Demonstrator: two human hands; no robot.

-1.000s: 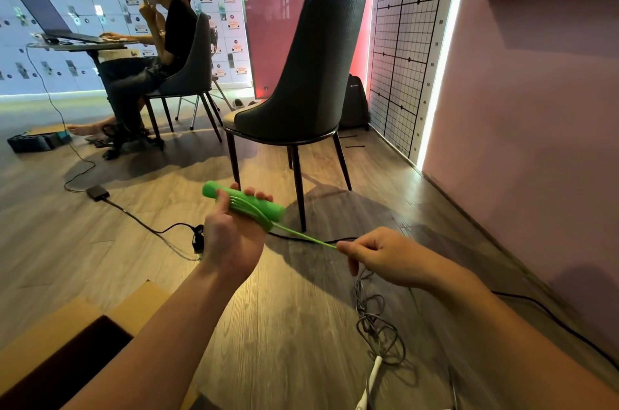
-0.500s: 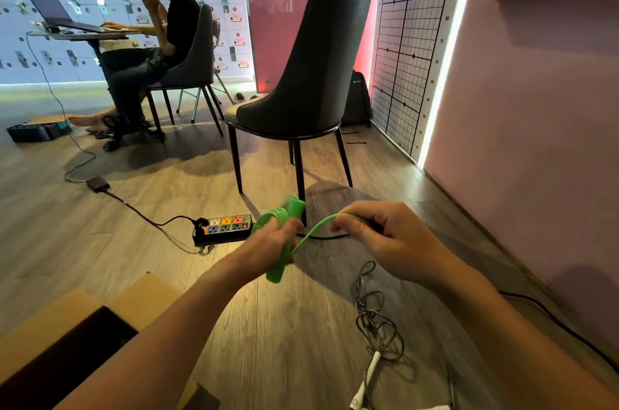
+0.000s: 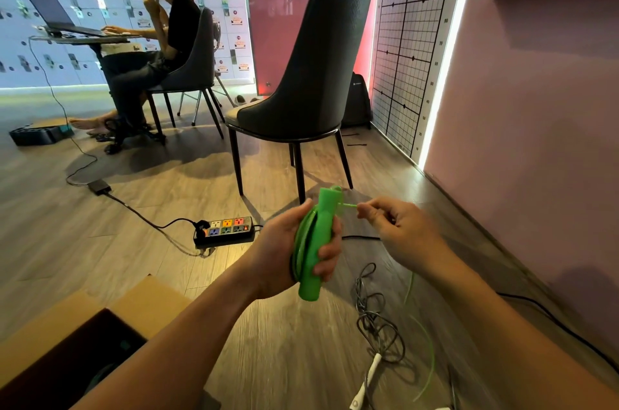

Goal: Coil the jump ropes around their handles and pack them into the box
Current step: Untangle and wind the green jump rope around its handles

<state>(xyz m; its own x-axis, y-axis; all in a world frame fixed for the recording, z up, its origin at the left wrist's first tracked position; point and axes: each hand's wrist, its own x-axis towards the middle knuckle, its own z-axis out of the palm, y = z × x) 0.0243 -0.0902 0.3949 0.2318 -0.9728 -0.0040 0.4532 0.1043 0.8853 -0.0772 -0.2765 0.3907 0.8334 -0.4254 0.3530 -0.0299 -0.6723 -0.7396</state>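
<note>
My left hand [image 3: 294,252] grips the green jump rope handles [image 3: 318,242], held nearly upright, with green cord looped alongside them. My right hand [image 3: 398,228] pinches the green cord [image 3: 348,206] just right of the handles' top end. A loose stretch of green cord [image 3: 430,356] hangs blurred below my right forearm. A grey jump rope [image 3: 375,319] with white handles [image 3: 366,379] lies tangled on the floor beneath my hands. The open cardboard box [image 3: 100,312] sits at the lower left.
A dark chair [image 3: 301,84] stands just beyond my hands. A power strip [image 3: 227,230] and its black cable lie on the wooden floor to the left. A seated person works at a laptop far left. A pink wall runs along the right.
My left hand turned the handles from slanted to nearly upright. My right hand carried the cord up to the handles' top, adding a loop.
</note>
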